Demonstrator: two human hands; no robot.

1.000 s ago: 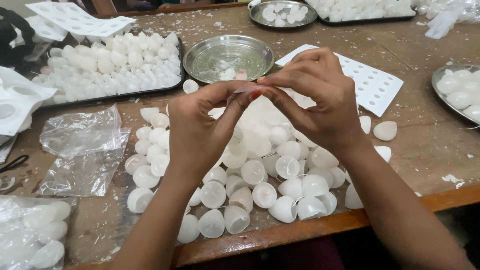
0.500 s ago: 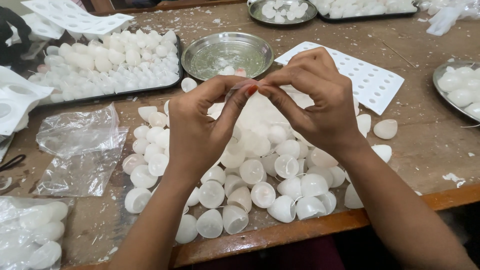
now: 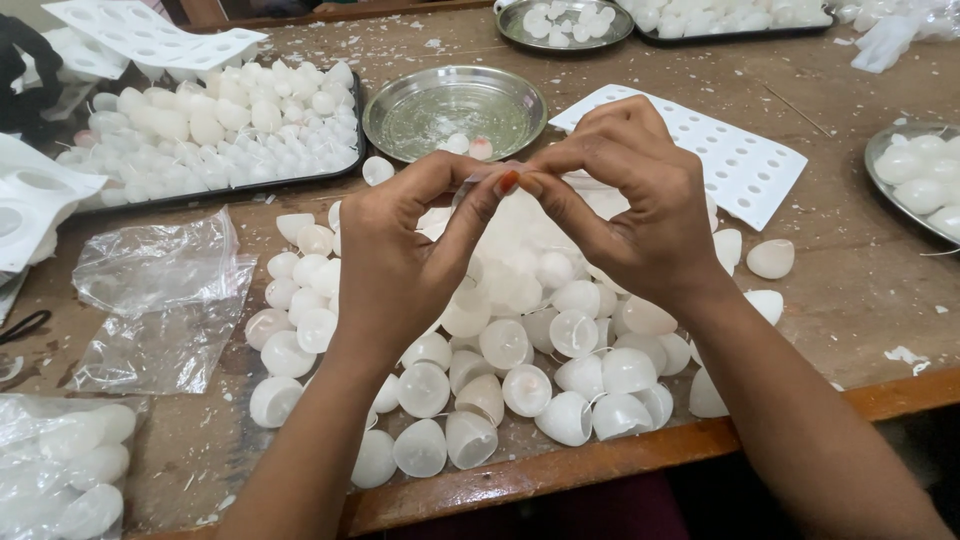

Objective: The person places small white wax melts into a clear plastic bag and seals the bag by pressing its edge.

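My left hand (image 3: 400,260) and my right hand (image 3: 640,210) meet above the table, fingertips pinched together on one small translucent white shell piece (image 3: 500,172); most of it is hidden by my fingers. Directly below my hands lies a heap of white egg-shaped half shells (image 3: 500,350), several with the hollow side up. A round steel plate (image 3: 455,105) beyond my hands holds two small pieces.
A dark tray of white shells (image 3: 220,125) is at the back left. A white perforated sheet (image 3: 740,160) lies at the right, clear plastic bags (image 3: 165,300) at the left, another steel plate (image 3: 915,175) at the far right. The wooden table edge (image 3: 620,455) runs near me.
My hands stay pinched on the piece, with only small shifts of the fingertips. The view has moved slightly.
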